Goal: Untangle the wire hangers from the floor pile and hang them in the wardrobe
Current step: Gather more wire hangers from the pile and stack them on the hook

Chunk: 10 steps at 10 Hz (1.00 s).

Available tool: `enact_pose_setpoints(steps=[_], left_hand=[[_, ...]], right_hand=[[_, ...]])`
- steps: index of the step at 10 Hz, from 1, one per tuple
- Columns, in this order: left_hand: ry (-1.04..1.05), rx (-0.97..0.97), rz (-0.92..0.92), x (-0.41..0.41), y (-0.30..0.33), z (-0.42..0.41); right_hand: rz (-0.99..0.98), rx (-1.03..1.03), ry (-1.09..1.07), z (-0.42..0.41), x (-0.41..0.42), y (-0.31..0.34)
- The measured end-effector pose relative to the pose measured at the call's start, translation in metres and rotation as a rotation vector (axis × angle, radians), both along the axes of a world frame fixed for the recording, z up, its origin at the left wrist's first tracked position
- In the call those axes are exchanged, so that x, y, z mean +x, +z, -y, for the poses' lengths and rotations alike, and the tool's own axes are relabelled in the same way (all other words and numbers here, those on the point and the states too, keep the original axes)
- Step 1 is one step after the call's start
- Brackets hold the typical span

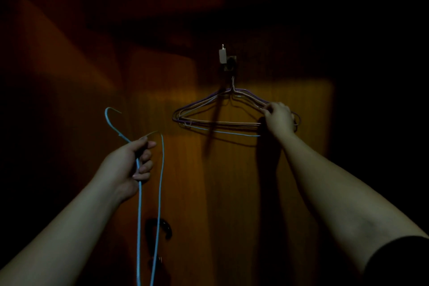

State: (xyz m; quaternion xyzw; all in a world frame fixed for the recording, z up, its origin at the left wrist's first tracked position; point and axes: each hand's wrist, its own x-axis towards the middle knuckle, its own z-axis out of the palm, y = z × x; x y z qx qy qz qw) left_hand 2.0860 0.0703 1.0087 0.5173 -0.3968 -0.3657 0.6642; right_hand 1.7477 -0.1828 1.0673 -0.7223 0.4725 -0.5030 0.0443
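Note:
The scene is very dark. My left hand [135,162] grips a light blue wire hanger [139,204] near its neck, with the hook pointing up and left and the body hanging down out of the frame. Several wire hangers [209,121], purple, pale and blue, hang together from a small hook [226,60] on a brown wooden wardrobe panel [232,181]. My right hand [278,119] grips the right shoulder end of that hanging bunch.
A dark curved handle [162,227] sits low on the wooden panel, beside the blue hanger's wires. The surroundings to the left, right and top are almost black, and nothing can be made out there.

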Motion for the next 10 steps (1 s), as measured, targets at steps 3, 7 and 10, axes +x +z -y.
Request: enact_pose_setpoints(steps=[3,7,10], left_hand=[[-0.014,-0.03,-0.033,-0.056,0.023,-0.036],[0.066,0.004,-0.186,-0.119,0.043,-0.076],[0.072,0.014,-0.212,-0.136,0.025,-0.069]], right_hand=[[-0.094,-0.006,-0.12,-0.004,0.001,0.013],[-0.013,0.111,-0.04,-0.004,-0.001,0.019],[0.284,0.224,0.333,-0.111,0.011,-0.011]])
